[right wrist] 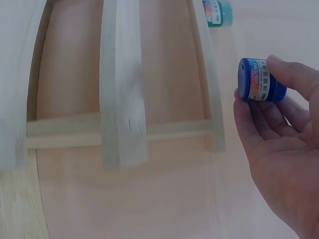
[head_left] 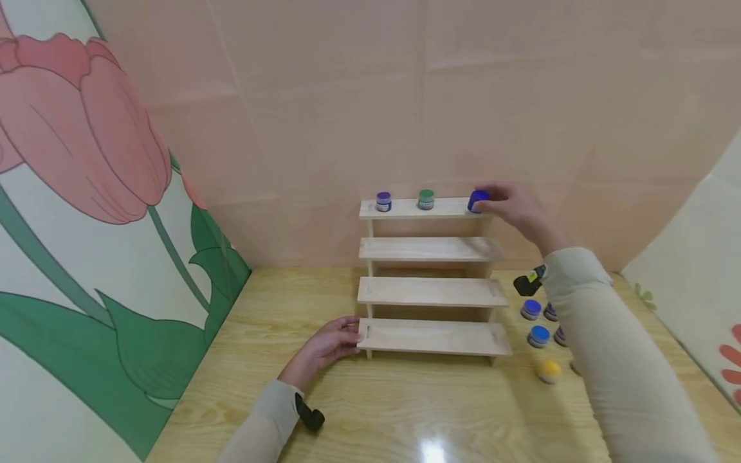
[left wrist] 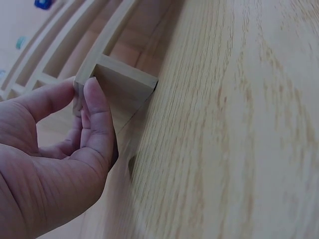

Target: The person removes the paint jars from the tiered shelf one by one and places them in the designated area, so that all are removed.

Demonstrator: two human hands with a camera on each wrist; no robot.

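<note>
A pale wooden rack (head_left: 431, 292) with stepped shelves stands against the back wall. At the right end of its top shelf, my right hand (head_left: 515, 209) pinches a blue-lidded paint jar (head_left: 477, 200) between thumb and fingers. In the right wrist view a small gap shows between this paint jar (right wrist: 261, 80) and the top board. A purple-lidded jar (head_left: 384, 202) and a green-lidded jar (head_left: 426, 200) stand on the same shelf. My left hand (head_left: 330, 342) grips the left end of the lowest shelf, with the thumb and fingertips on the board (left wrist: 88, 74) in the left wrist view.
On the table right of the rack stand several more jars, among them blue-lidded ones (head_left: 539, 335) and a yellow-lidded one (head_left: 548, 371). My right sleeve (head_left: 613, 347) partly hides others. A wall with painted tulips (head_left: 87, 128) borders the table on the left.
</note>
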